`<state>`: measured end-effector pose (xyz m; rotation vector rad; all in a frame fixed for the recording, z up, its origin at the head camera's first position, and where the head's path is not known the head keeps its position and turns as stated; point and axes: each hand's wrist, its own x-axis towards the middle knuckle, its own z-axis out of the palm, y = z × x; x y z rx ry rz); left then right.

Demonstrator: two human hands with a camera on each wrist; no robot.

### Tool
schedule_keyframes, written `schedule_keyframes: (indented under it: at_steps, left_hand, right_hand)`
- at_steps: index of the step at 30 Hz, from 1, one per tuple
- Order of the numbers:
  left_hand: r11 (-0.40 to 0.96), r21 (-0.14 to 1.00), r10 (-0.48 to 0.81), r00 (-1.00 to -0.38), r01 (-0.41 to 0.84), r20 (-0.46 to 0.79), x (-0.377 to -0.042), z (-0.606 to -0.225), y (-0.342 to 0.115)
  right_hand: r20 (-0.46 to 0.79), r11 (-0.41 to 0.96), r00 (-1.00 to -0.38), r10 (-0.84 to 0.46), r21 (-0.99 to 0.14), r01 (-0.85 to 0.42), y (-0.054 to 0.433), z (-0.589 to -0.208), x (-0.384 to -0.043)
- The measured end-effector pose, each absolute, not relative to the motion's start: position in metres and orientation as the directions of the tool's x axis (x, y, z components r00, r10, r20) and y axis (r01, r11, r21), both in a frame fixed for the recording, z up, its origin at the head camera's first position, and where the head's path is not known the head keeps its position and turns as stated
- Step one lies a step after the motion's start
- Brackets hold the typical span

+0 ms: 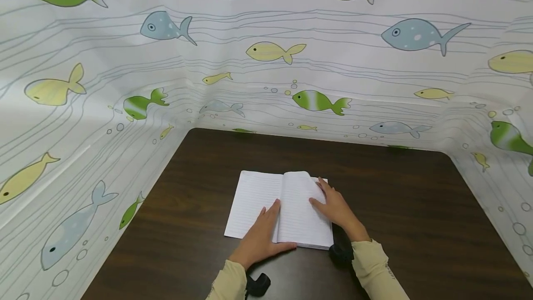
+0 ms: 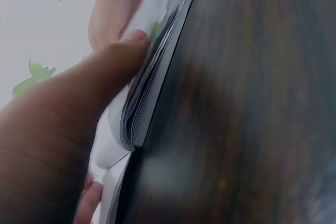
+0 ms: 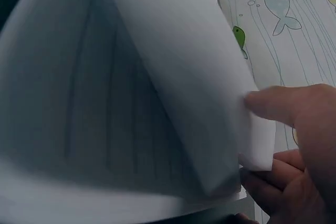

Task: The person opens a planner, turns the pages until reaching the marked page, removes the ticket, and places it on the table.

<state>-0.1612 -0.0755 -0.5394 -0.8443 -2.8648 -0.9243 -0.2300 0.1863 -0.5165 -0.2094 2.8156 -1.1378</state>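
Observation:
An open notebook (image 1: 255,193) with lined white pages lies on the dark wooden table. My left hand (image 1: 259,239) rests on it near the middle fold, fingers pointing along the fold and thumb stretched along the near edge. In the left wrist view, that thumb (image 2: 118,59) lies across the edge of the page stack (image 2: 152,72). At the right side, my right hand (image 1: 339,208) pinches the edge of a page (image 1: 297,205), thumb on top and fingers behind it. The right wrist view shows this page (image 3: 184,72) raised and curved; a lined page below is in shadow.
A white sheet (image 1: 258,119) printed with fish stands around the table's back and sides. The brown table top (image 1: 395,198) extends on both sides of the notebook. Black straps with small black devices (image 1: 259,285) sit at both wrists, below the cream sleeves.

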Motion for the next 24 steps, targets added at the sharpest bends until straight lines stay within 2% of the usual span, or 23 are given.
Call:
schedule_keyframes:
  at_steps: [5, 8, 20, 24]
  left_hand:
    - [0.662, 0.553, 0.497, -0.849, 0.505, 0.180, -0.1613, -0.5387, -0.0747]
    - [0.635, 0.573, 0.508, -0.839, 0.519, 0.196, -0.1604, -0.5392, -0.0738]
    - [0.595, 0.597, 0.510, -0.827, 0.538, 0.236, -0.1582, -0.5372, -0.0714]
    - [0.585, 0.604, 0.504, -0.826, 0.541, 0.251, -0.1582, -0.5358, -0.0728]
  right_hand:
    - [-0.012, 0.645, -0.996, -0.093, -0.763, -0.051, 0.1874, -0.5125, -0.2285]
    - [0.006, 0.643, -0.998, -0.062, -0.764, -0.044, 0.1879, -0.5103, -0.2273]
    - [0.041, 0.619, -0.997, -0.064, -0.782, -0.072, 0.1931, -0.5121, -0.2295]
    - [0.009, 0.630, -0.995, -0.101, -0.773, -0.071, 0.1931, -0.5126, -0.2299]
